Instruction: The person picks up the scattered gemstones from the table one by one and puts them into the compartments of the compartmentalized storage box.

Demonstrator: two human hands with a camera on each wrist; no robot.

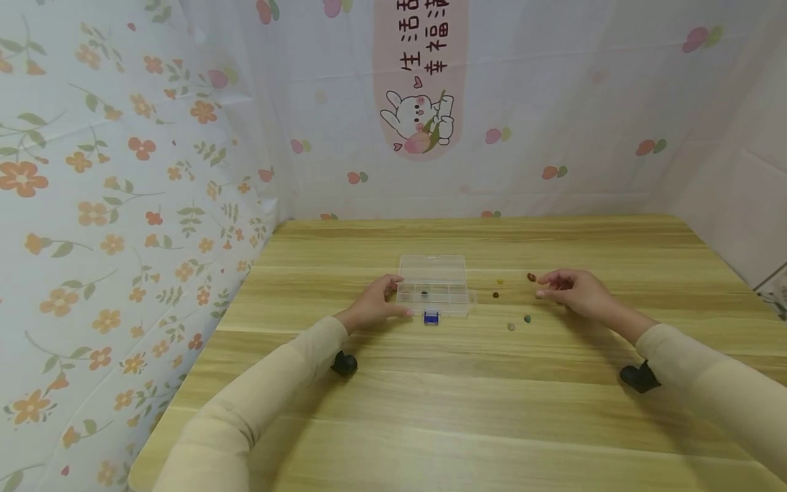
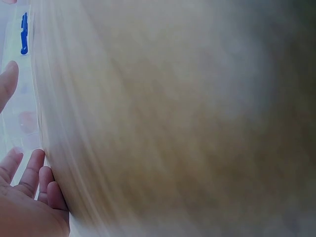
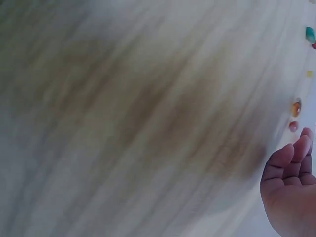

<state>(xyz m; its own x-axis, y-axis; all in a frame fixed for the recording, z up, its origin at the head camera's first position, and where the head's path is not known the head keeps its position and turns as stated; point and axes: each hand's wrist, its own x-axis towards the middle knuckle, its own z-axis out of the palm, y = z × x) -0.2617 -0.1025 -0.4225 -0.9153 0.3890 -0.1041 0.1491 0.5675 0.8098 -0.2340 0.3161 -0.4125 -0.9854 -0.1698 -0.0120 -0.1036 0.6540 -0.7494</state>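
Observation:
A clear plastic compartment box (image 1: 458, 309) lies on the table with its lid (image 1: 432, 268) folded back. Its blue latch (image 1: 432, 318) faces the front. My left hand (image 1: 379, 301) holds the box's left end, thumb at the front corner and fingers at the back. A dark stone (image 1: 424, 294) shows faintly inside a compartment. To the right of the box, my right hand (image 1: 574, 292) hovers low, thumb and index finger apart beside a reddish-brown stone (image 1: 531, 277). Whether its thumb tip touches another small stone is too small to tell.
Loose small stones lie between the box and my right hand: a yellow one (image 1: 500, 281), a dark brown one (image 1: 495, 295), a green one (image 1: 527, 318) and a pale one (image 1: 511, 326). The wooden table (image 1: 393, 410) meets patterned cloth (image 1: 307, 184) at the back and left.

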